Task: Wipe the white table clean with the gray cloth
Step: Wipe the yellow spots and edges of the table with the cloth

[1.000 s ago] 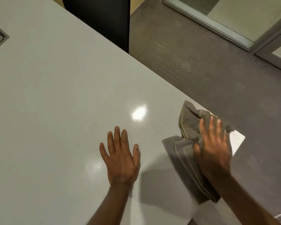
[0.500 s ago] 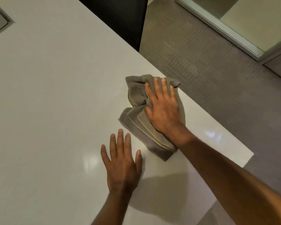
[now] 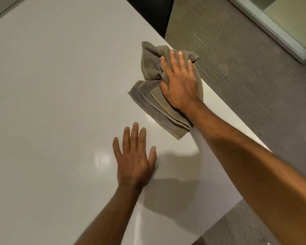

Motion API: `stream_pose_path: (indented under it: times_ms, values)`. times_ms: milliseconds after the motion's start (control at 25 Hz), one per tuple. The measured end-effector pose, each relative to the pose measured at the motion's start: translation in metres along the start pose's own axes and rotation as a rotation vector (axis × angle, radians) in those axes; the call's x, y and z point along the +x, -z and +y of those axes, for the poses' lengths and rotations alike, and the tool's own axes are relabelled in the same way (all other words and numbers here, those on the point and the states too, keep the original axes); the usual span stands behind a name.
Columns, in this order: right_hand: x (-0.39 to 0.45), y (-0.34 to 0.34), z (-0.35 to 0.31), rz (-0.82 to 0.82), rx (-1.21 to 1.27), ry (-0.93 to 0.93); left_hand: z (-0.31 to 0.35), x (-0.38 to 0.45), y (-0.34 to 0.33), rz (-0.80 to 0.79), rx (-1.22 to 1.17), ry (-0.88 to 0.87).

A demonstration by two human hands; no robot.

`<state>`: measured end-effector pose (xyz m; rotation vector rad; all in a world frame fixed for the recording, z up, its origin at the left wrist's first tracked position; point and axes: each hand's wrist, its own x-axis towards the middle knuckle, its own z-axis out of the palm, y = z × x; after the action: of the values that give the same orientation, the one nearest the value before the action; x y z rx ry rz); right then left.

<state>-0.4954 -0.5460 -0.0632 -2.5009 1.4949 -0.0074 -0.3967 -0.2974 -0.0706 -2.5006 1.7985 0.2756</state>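
Observation:
The white table (image 3: 51, 103) fills most of the view, its right edge running diagonally from the top middle to the lower right. A bunched gray cloth (image 3: 148, 101) lies on it close to that right edge. My right hand (image 3: 179, 84) presses down on the cloth, fingers curled into its folds, with the arm reaching in from the lower right. My left hand (image 3: 133, 160) rests flat on the bare table just below and left of the cloth, fingers spread, holding nothing.
Gray carpet (image 3: 245, 76) lies beyond the table's right edge. A dark panel (image 3: 154, 13) stands at the top by the table's far edge. A glass partition with a metal frame (image 3: 272, 27) runs across the top right corner.
My right hand has slid the cloth from the table's near right corner up along the right edge, away from me. My left hand has stayed flat in place.

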Motion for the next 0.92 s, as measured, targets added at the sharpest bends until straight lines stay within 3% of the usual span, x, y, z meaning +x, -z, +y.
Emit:
stream_pose_path:
  times_ms: [240,440,600,800,920]
  values:
    - [-0.161,-0.015,0.050,0.019,-0.030,-0.024,-0.002,-0.004,-0.006,0.060,0.008,-0.015]
    - [-0.253,-0.023,0.070,0.023,-0.071,-0.343,-0.002,-0.008,-0.011,0.121,-0.018,-0.011]
    - [-0.287,-0.038,0.005,0.026,-0.039,-0.581,-0.003,-0.011,-0.012,0.141,-0.050,-0.013]
    - [-0.366,-0.072,-0.104,0.101,0.068,-0.451,-0.002,-0.011,-0.010,0.120,-0.071,-0.028]
    - [-0.417,-0.089,-0.159,0.030,0.114,-0.438,-0.001,-0.011,-0.009,0.111,-0.089,-0.024]
